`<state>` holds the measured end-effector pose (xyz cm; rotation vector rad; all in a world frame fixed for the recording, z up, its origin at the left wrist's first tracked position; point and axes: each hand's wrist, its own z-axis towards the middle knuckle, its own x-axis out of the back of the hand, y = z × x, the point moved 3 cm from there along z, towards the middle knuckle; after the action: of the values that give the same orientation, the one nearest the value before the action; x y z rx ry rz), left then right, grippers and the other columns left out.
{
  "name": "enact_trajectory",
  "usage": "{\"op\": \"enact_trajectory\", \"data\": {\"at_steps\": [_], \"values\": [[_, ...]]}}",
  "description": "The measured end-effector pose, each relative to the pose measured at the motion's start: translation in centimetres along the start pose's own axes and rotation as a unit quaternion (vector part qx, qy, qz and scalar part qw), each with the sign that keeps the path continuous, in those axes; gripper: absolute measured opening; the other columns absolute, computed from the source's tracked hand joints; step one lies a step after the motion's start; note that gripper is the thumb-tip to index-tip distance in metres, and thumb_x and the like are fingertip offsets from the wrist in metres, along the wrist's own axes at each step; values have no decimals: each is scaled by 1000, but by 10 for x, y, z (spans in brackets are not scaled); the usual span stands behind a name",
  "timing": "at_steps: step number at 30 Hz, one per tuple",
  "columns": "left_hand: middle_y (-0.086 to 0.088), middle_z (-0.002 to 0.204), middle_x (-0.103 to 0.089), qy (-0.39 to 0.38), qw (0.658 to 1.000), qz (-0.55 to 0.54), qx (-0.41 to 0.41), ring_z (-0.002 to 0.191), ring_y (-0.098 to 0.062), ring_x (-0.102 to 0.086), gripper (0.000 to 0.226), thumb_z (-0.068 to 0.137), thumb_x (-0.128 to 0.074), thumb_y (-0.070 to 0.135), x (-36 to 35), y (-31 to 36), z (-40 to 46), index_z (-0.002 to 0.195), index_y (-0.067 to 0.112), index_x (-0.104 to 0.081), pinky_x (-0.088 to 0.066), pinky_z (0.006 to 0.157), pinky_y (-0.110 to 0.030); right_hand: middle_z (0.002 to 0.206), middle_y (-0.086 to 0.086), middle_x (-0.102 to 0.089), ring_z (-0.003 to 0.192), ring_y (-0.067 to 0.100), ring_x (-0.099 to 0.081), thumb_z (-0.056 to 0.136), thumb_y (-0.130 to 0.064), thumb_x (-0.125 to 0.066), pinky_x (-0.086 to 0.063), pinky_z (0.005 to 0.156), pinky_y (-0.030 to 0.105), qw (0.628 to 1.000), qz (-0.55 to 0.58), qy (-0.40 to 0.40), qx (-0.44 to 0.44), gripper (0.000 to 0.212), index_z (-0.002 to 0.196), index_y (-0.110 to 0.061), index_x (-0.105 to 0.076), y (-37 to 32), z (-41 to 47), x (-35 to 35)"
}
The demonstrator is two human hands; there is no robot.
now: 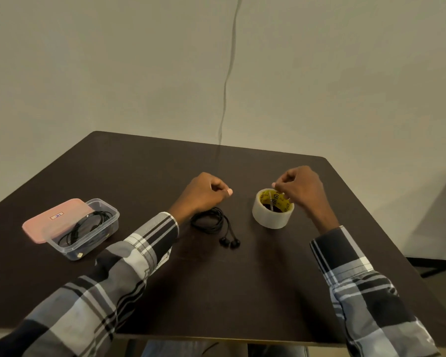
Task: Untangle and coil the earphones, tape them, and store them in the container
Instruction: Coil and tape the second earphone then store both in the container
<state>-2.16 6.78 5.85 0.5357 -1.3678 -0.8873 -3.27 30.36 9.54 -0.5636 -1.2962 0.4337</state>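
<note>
A dark brown table [216, 279] is carrying everything here. Toward nine o'clock a clear plastic container [88, 235] is sitting on it, its pink lid [49, 220] leaning across the far-left rim. Near the centre a coiled pair of black earphones [211, 222] is lying flat, the two earbuds trailing toward six o'clock. At about two o'clock from the coil, a roll of clear tape [272, 215] is resting flat.

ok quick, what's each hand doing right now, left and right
Left hand: fingers curled, hovering above the coiled earphones; whether it holds anything cannot be told.
Right hand: pinching something small over the tape roll.
</note>
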Motion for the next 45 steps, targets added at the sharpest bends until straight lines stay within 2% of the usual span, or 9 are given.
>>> {"op": "enact_trajectory", "data": {"at_steps": [4,7,12,18,21,30,35,38,45], "values": [[0,97,-75,-19,1000,-4,-10,92,-12,-69,21,91,-68,30,-15,7,4,100,13,-77,-56,90,-41,95,8,-73,78,16,-66,86,-28,-78,-52,60,24,993,-95,-60,-22,21,94,-8,-76,14,3,-11],[1,98,-75,-28,1000,4,-11,93,-12,-68,21,91,-68,31,-22,8,7,101,14,-76,-56,90,-42,96,8,-71,84,21,-68,85,-39,-77,-58,72,35,982,-169,-77,-28,37,104,-8,-71,18,4,-23],[2,99,-74,-29,1000,-3,-11,92,-10,-67,18,90,-69,30,-28,9,10,100,16,-77,-56,90,-40,92,4,-60,81,18,-60,90,-40,-70,-53,71,32,966,-249,-69,0,40,116,-10,-63,15,4,-39],[-1,97,-74,-8,1000,-19,-19,90,-12,-68,17,90,-70,26,-28,13,12,101,15,-76,-57,86,-34,96,4,-68,82,19,-63,92,-41,-68,-50,65,32,975,-210,-67,-14,36,113,-11,-69,14,5,-35],[-2,93,-74,10,999,-44,-28,89,-13,-68,18,88,-72,26,-29,20,14,101,14,-76,-57,83,-32,92,1,-72,68,10,-60,91,-43,-70,-39,54,23,983,-178,-52,6,30,108,-19,-76,9,4,-25],[-2,75,-75,47,988,-129,-73,74,-16,-72,14,87,-74,25,-37,52,20,90,12,-78,-57,69,-30,78,-6,-73,77,13,-68,86,-49,-72,-54,66,35,986,-88,-80,116,21,85,-29,-80,-15,-5,-10],[-7,73,-74,77,972,-222,-12,65,-13,-71,7,85,-76,16,-29,50,28,85,9,-76,-60,66,-27,103,-8,-69,96,10,-62,85,-31,-77,-48,80,28,984,-19,-81,160,22,107,-25,-78,-16,-13,5],[-9,74,-75,67,962,-264,12,64,-12,-70,6,85,-75,13,-26,51,30,84,7,-75,-60,66,-25,112,-4,-67,99,14,-61,87,-25,-76,-51,85,34,983,-10,-81,162,26,113,-24,-75,-14,-15,12],[-12,74,-74,53,938,-336,70,61,-12,-69,5,85,-74,6,-29,53,32,84,1,-74,-57,60,-19,110,-5,-63,93,9,-56,83,-24,-80,-48,78,29,983,-80,-23,161,38,120,-26,-71,-11,-18,20]]}}
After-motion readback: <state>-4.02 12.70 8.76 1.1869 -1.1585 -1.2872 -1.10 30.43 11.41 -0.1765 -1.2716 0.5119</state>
